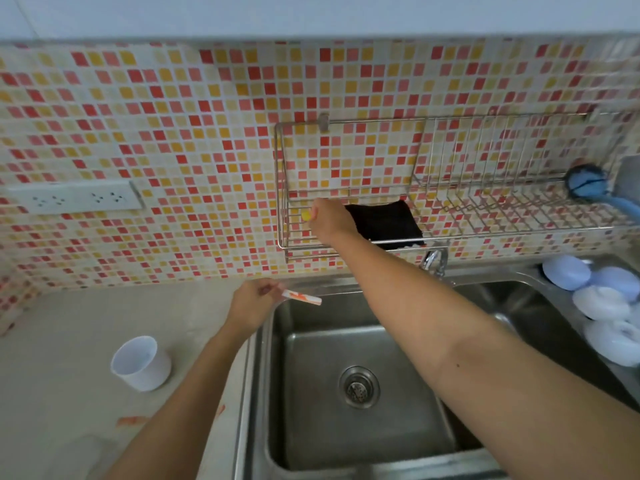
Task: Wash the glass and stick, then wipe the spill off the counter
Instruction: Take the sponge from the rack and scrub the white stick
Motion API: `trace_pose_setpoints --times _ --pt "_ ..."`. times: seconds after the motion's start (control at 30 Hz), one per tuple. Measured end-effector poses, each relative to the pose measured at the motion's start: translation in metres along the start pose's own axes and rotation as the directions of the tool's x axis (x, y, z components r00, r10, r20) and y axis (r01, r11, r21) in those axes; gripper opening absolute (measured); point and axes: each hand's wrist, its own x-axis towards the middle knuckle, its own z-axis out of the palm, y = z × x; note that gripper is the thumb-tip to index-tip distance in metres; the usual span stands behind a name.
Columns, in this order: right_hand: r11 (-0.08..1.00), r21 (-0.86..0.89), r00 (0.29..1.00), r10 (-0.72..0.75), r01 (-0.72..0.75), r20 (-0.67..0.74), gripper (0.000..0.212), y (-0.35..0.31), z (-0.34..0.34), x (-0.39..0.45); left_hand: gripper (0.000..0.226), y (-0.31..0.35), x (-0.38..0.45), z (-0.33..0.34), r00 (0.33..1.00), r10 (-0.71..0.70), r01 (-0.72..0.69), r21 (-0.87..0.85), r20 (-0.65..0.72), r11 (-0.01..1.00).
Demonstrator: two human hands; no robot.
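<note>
My left hand (255, 301) pinches a white stick (304, 298) smeared with orange, held over the back left corner of the steel sink (277, 375). My right hand (327, 221) reaches up into the wire wall rack (281, 188) and grips a small yellow object (306, 215), mostly hidden by the fingers. A black cloth (388, 221) lies in the rack just right of that hand. The white glass (142, 362) stands upright on the counter (69, 341) left of the sink. An orange spill (131, 420) marks the counter near my left forearm.
A faucet (434, 259) rises behind the sink. The sink drain (358, 386) sits mid-basin. Upturned white and blue bowls (602, 299) pile up at the right. A blue brush (588, 183) hangs on the rack's right end. A wall socket (76, 199) sits on the tiles at left.
</note>
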Motion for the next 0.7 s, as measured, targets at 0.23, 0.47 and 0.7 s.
trace_pose_setpoints --times 0.23,0.47,0.7 --pt "0.868 0.422 0.903 -0.067 0.263 -0.424 0.033 0.008 -0.031 -0.051 0.021 -0.014 -0.005 0.026 0.997 -0.071 0.071 0.019 -0.017 0.997" --pt "0.812 0.470 0.844 -0.050 0.345 -0.534 0.030 0.077 -0.017 -0.152 0.020 -0.017 -0.006 0.062 0.998 -0.064 0.064 -0.010 -0.015 0.998" --pt "0.896 0.429 0.967 -0.001 0.115 -0.255 0.035 0.134 0.040 -0.180 0.015 -0.020 -0.009 0.106 0.993 -0.113 0.115 -0.168 0.018 0.979"
